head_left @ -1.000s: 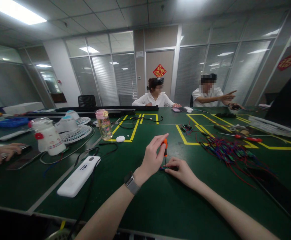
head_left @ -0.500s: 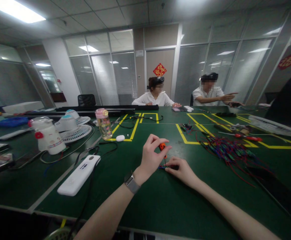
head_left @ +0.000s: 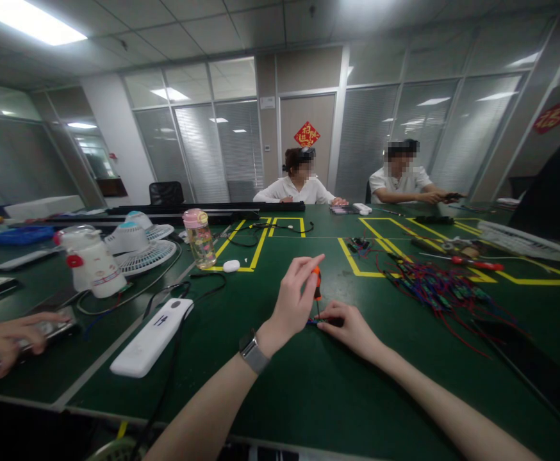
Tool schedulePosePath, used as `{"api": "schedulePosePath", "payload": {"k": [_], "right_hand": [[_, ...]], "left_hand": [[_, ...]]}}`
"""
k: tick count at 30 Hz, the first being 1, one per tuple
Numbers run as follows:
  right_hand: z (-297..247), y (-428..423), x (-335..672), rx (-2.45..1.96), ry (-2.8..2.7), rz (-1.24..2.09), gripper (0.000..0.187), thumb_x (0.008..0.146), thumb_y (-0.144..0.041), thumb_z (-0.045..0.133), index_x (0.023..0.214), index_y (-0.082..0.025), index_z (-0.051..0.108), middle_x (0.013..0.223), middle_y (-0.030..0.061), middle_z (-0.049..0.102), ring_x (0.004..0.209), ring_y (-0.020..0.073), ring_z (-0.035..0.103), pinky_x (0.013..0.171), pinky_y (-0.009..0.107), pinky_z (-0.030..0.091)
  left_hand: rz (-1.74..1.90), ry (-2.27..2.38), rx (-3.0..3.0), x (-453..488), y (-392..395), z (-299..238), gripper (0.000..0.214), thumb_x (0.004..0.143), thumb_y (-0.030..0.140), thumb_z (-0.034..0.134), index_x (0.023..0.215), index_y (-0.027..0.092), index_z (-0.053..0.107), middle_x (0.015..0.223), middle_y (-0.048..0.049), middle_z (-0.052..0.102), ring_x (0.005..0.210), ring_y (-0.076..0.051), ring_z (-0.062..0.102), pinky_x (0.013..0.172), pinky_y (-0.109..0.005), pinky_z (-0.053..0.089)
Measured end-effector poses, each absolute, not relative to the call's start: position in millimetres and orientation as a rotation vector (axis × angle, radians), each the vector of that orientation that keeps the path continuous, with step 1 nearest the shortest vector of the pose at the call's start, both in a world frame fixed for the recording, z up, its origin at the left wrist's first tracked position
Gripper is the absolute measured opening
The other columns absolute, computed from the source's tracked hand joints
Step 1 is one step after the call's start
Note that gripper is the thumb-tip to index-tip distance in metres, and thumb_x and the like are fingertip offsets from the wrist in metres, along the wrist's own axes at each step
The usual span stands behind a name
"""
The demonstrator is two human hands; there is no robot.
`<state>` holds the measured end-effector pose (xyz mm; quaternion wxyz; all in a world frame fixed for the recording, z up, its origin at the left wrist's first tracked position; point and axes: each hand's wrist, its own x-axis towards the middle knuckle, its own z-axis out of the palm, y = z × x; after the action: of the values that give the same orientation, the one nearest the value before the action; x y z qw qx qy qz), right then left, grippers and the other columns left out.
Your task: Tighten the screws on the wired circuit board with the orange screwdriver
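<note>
My left hand [head_left: 293, 301], a watch on its wrist, is closed on a screwdriver [head_left: 317, 283] with an orange and black handle. The screwdriver stands upright with its shaft pointing down. Its tip meets a small circuit board [head_left: 312, 321] on the green table. With thumb and fingertips, my right hand [head_left: 345, 323] pinches the board's right side beside the shaft. Most of the board is covered by my fingers.
To the right lies a tangle of red and blue wires with small boards [head_left: 434, 282]. A white power bank [head_left: 152, 336], a bottle [head_left: 199, 238] and small fans [head_left: 145, 256] are on the left. At the left edge a person's hand [head_left: 13, 342] holds a device. Two people sit opposite.
My left fingers have straightened and shifted around the screwdriver handle. My right hand stays put. The other person's hand at the left edge has come further in; the right co-worker's pointing hand has lowered.
</note>
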<state>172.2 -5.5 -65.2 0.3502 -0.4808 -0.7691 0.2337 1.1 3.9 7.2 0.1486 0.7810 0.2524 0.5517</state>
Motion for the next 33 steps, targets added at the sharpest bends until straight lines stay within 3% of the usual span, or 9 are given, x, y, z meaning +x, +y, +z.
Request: {"api": "schedulePosePath", "payload": {"k": [6,12,18,23,25,30,33], "right_hand": [[-64.6,-7.0,171.7,-1.25,-2.009,0.576,0.015,0.08,-0.023,0.066,0.089,-0.018,0.077,0.086,0.0066,0.067,0.078,0.02,0.063,0.074,0.032,0.051],[-63.0,-7.9,171.5,-1.251,-2.012,0.583,0.016,0.08,-0.021,0.065,0.089,-0.016,0.077,0.087,0.0074,0.067,0.078,0.0199,0.063,0.073,0.031,0.051],[-66.8,-5.5,172.4,-1.263,-1.988,0.6,0.017,0.08,-0.023,0.066,0.09,-0.016,0.078,0.087,0.0077,0.068,0.078,0.02,0.063,0.075,0.032,0.05],[-67.6,-5.2,173.3,-1.25,-1.981,0.613,0.018,0.08,-0.025,0.066,0.09,-0.017,0.078,0.087,0.0079,0.068,0.078,0.0203,0.063,0.075,0.032,0.05],[-67.8,-5.1,173.4,-1.25,-1.98,0.615,0.017,0.08,-0.025,0.066,0.09,-0.016,0.078,0.087,0.008,0.068,0.078,0.0205,0.064,0.074,0.032,0.05],[-68.5,-4.4,173.0,-1.265,-1.962,0.614,0.016,0.079,-0.024,0.067,0.088,-0.016,0.078,0.086,0.0076,0.068,0.078,0.0205,0.064,0.074,0.032,0.049],[-67.6,-4.9,172.8,-1.268,-1.964,0.621,0.016,0.079,-0.024,0.067,0.087,-0.016,0.078,0.085,0.0076,0.067,0.078,0.0211,0.064,0.075,0.032,0.049]], "left_hand": [[1.694,0.779,2.205,0.4,6.3,5.7,0.021,0.092,0.023,0.058,0.111,0.022,0.067,0.095,-0.0036,0.058,0.088,-0.016,0.06,0.08,-0.029,0.051],[1.509,0.642,2.183,1.2,7.3,1.4,0.042,0.1,0.017,0.036,0.139,0.025,0.045,0.118,-0.0073,0.058,0.098,-0.015,0.061,0.087,-0.031,0.05],[1.635,0.788,2.251,1.5,7.2,2.6,0.026,0.091,0.023,0.06,0.116,0.023,0.065,0.092,-0.0025,0.057,0.084,-0.015,0.058,0.079,-0.029,0.05],[1.547,0.675,2.239,1.1,6.3,4.0,0.039,0.099,0.016,0.04,0.135,0.024,0.05,0.115,-0.0074,0.058,0.103,-0.017,0.059,0.091,-0.033,0.048],[1.569,0.635,2.234,2.3,6.0,4.0,0.039,0.097,0.014,0.042,0.134,0.023,0.051,0.115,-0.007,0.06,0.102,-0.017,0.059,0.091,-0.032,0.049],[1.664,0.737,2.23,3.2,4.7,4.0,0.021,0.089,0.021,0.062,0.109,0.021,0.067,0.093,-0.0029,0.056,0.084,-0.015,0.059,0.077,-0.028,0.05],[1.581,0.725,2.242,0.7,4.5,5.1,0.03,0.096,0.021,0.048,0.123,0.023,0.061,0.105,-0.006,0.057,0.095,-0.017,0.06,0.083,-0.03,0.051]]}}
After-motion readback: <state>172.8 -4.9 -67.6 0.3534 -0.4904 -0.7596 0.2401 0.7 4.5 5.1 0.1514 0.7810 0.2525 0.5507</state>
